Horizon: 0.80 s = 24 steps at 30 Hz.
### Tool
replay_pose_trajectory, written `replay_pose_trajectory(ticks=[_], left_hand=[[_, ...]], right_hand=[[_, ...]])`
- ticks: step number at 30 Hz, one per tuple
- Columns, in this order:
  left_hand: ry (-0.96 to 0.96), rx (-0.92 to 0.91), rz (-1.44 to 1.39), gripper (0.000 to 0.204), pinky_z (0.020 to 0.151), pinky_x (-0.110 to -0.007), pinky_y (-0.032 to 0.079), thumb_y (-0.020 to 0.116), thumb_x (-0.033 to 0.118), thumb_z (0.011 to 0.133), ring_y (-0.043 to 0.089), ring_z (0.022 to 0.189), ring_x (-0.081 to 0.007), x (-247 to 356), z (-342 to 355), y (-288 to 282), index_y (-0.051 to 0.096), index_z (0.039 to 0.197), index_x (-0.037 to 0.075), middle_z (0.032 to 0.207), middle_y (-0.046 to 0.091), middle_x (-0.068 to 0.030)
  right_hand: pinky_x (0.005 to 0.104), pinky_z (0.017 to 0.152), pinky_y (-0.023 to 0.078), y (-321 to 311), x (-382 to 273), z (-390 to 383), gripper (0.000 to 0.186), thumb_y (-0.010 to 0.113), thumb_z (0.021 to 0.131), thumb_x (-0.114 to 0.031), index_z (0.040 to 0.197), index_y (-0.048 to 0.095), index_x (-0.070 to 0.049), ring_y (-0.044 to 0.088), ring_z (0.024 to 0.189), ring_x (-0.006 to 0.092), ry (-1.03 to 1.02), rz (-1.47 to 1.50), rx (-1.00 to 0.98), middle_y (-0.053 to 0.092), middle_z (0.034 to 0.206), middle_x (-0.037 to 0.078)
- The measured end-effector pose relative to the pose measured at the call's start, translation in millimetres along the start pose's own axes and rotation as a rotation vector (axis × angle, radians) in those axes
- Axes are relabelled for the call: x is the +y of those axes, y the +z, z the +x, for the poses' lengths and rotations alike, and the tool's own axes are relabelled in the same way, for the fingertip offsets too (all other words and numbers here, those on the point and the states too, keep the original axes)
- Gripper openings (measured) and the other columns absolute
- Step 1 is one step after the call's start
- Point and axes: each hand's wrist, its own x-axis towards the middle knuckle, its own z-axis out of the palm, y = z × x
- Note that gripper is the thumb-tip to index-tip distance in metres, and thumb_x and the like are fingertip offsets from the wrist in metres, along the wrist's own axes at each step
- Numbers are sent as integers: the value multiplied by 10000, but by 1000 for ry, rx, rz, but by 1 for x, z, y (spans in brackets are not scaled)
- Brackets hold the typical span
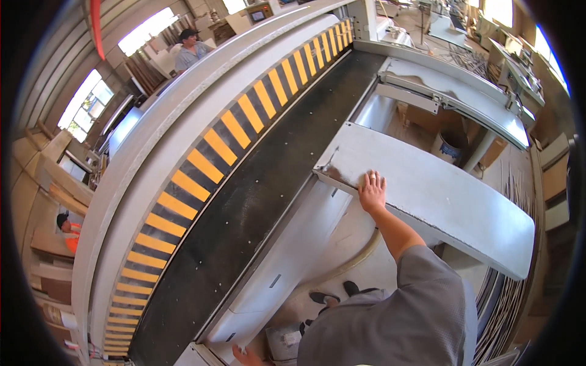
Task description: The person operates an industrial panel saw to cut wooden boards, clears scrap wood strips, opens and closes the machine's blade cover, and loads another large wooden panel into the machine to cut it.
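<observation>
My right hand point(373, 191) lies with fingers stretched on the near edge of a pale grey support table point(439, 183), beside a dark worn patch. My left hand point(245, 355) is partly in view at the bottom edge, fingers apart, next to the machine's lower grey side point(274, 277); whether it touches it I cannot tell. A long dark machine bed point(250, 204) with small dots runs diagonally past both hands, under a beam with yellow and black stripes point(204, 158).
A co-worker in grey point(189, 55) stands beyond the beam, another person in orange point(70, 235) at far left. A second support point(452, 82) and a bucket point(450, 143) are at upper right. Long thin strips point(491, 311) lie at lower right. My feet show on the floor below.
</observation>
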Motion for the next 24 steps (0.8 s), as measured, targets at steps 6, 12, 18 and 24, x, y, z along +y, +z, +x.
replay_pose_trajectory(ticks=[6,12,18,24], left_hand=[[318,-169,23,667,1205,-477,310,675,-4,850,400,1448,-400,57,117,79,464,1482,-9,1544,439,-237],[438,-335,170,676,1226,-506,284,724,64,856,365,1468,-435,115,152,130,471,1481,20,1590,375,-254],[500,-452,391,760,1219,-547,274,798,193,818,339,1468,-490,132,163,157,473,1479,7,1596,346,-309],[453,-532,528,816,1217,-546,275,790,340,826,322,1482,-503,147,173,165,469,1503,17,1603,314,-348]], right_hand=[[515,1283,107,-1,-3,4,649,410,1054,-461,1584,346,-93,168,1586,300,58,-114,-37,258,1689,136],[509,1283,112,-8,-7,-2,639,415,1050,-454,1582,357,-104,179,1584,301,74,-120,-65,271,1689,127],[508,1281,121,-9,-9,2,624,451,1034,-438,1560,395,-108,195,1577,300,66,-85,-23,297,1675,129],[545,1276,92,-15,-15,7,654,516,1000,-415,1562,393,-105,158,1584,328,94,21,-33,263,1680,166]])
